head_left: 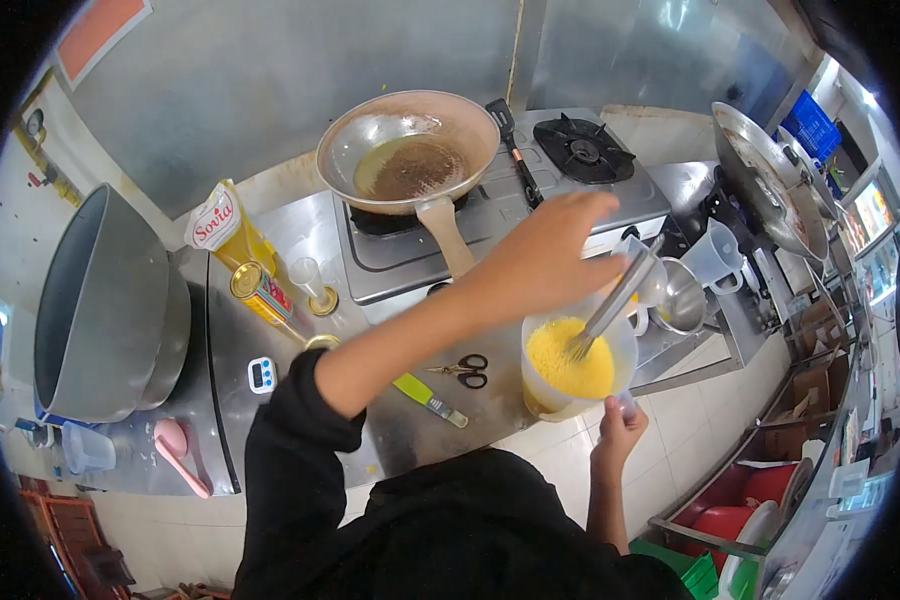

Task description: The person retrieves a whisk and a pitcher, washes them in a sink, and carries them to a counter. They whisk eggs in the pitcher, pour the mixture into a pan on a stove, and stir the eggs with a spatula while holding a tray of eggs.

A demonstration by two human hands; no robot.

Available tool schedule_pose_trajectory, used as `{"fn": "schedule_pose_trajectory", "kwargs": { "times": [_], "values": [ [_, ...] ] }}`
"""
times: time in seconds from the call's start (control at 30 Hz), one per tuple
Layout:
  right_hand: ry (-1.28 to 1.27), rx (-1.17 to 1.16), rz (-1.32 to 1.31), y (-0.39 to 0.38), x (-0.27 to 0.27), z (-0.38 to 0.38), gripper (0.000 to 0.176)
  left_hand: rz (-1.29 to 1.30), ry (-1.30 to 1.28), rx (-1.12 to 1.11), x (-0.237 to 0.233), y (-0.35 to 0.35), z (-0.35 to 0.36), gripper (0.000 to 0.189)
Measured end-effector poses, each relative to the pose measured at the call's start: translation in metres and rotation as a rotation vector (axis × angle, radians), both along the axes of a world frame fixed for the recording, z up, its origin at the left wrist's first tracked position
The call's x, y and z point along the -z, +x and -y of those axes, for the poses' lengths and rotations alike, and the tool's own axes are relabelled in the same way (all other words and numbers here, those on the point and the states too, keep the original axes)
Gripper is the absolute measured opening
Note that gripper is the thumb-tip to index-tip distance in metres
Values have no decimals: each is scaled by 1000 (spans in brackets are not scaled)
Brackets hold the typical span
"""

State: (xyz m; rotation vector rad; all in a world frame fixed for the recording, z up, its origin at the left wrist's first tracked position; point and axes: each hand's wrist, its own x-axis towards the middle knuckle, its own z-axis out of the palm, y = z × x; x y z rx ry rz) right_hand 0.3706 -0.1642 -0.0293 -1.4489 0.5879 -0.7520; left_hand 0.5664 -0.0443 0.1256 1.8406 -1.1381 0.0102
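Note:
My right hand (620,436) is closed around the handle of a translucent plastic jug (535,385), which holds yellow beaten egg-like liquid with a frothy top (555,362). A metal whisk (610,310) leans in it, wires down in the yellow mix. Stretched across the counter, my left hand (568,238) hovers above the jug, fingers apart and slightly blurred, just left of the whisk handle; no grip on it shows. Behind my left forearm a frying pan (335,165) with oil in it rests on the stove. Scissors (460,371) and a green-handled tool (430,400) lie below that forearm.
An oil pouch (232,230), a yellow can (260,290) and a white timer (261,375) stand at left. Farther left are a large grey pot (110,310) and pink spoon (175,445). A black spatula (515,155), bare burner (583,150) and large wok (760,170) lie beyond.

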Motion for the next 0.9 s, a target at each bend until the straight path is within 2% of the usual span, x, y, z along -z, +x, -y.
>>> {"fn": "schedule_pose_trajectory", "kwargs": {
  "times": [0.03,0.1,0.17,0.2,0.27,0.3,0.37,0.4,0.47,0.5,0.53,0.57,0.6,0.67,0.7,0.73,0.8,0.83,0.9],
  "values": [
    [15,25,-8,6,-16,-2,25,-32,50,-56,-3,10,13,59],
    [-11,41,31,19,-29,7,25,-280,301,-69,-17,38,39,77],
    [-38,100,97,35,-38,16,24,-444,236,58,-33,66,55,91],
    [-47,98,98,45,-44,20,24,-460,201,194,-29,89,74,92],
    [-169,65,188,64,-57,28,24,-484,304,33,-51,101,80,80],
    [-172,62,184,73,-68,29,24,-489,301,32,-59,106,81,80],
    [-179,-62,195,93,-95,27,24,-548,320,177,-71,121,84,56],
    [-179,-65,193,103,-105,27,24,-551,320,175,-77,126,86,56],
    [-201,-119,167,122,-121,27,23,-396,353,-6,-91,133,91,33],
    [-197,-121,164,131,-128,31,23,-400,355,-8,-99,138,90,33],
    [-160,-144,97,141,-133,36,16,-274,396,52,-109,142,82,32],
    [-122,-166,33,152,-140,39,19,-145,437,111,-118,144,74,31],
    [-120,-170,33,165,-148,40,19,-146,439,107,-128,145,65,31],
    [-274,-256,-49,189,-164,36,24,-56,425,185,-138,147,44,42],
    [-270,-262,-49,198,-172,32,24,-36,363,237,-136,146,36,39],
    [-319,-316,-91,206,-179,27,27,-40,367,231,-138,140,26,39],
    [-369,-383,-132,225,-189,24,31,346,469,128,-151,125,4,35],
    [-418,-412,-177,237,-193,26,35,341,471,117,-153,127,-6,35],
    [-471,-452,-225,257,-205,28,39,304,308,-36,-153,130,-24,30]
  ]
}}
